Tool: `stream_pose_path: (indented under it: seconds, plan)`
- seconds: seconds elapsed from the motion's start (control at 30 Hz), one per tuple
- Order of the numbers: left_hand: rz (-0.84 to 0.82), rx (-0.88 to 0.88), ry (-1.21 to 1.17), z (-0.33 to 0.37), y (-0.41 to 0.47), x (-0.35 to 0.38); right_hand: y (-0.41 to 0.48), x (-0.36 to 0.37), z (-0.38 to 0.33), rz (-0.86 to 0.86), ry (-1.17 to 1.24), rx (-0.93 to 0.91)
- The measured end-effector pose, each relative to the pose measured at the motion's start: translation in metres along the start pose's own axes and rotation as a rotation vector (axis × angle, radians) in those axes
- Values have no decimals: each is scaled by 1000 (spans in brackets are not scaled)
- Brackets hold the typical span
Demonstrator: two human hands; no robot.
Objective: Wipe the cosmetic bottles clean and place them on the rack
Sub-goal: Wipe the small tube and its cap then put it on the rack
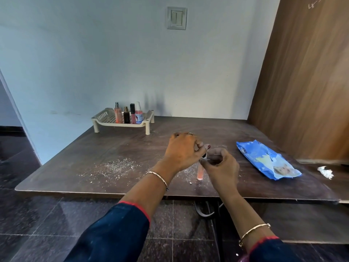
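A slim pink cosmetic bottle with a dark cap is held upright over the table's front part, its lower end showing below my hands. My left hand grips its top from the left. My right hand closes around its upper body from the right; whether a wipe lies in that hand is hidden. At the table's back left stands a cream plastic rack holding several bottles, pink, black and clear with a pump.
A blue pack of wet wipes lies at the right. A crumpled white wipe sits near the right edge. White powder is strewn over the dark wooden table. A wooden panel rises at right.
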State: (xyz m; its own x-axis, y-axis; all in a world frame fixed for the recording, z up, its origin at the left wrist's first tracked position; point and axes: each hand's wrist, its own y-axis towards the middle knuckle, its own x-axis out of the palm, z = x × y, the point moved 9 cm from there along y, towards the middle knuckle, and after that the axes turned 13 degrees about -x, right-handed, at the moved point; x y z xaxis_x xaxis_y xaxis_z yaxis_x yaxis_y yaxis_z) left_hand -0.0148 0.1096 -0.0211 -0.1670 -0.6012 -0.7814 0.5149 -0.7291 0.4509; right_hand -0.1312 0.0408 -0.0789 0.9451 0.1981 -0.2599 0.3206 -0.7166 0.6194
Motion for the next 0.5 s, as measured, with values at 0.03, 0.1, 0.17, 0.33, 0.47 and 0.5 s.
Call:
stream_pose_path:
  seconds: [0.03, 0.1, 0.17, 0.33, 0.47, 0.5]
  plan:
    - [2, 3, -5, 0, -1, 1, -2, -1, 1, 17, 11, -3]
    - [8, 2, -15, 0, -3, 1, -6, 0, 3, 18, 27, -5]
    - [4, 2, -15, 1, -3, 0, -8, 2, 10, -23, 2, 16]
    - [-23, 19, 6, 3, -2, -4, -21, 14, 28, -180, -115, 69]
    - [-44, 26, -15, 6, -2, -7, -20, 15, 31, -216, -140, 76]
    - [-65, 28, -24, 6, -2, -7, -18, 15, 33, -218, -131, 83]
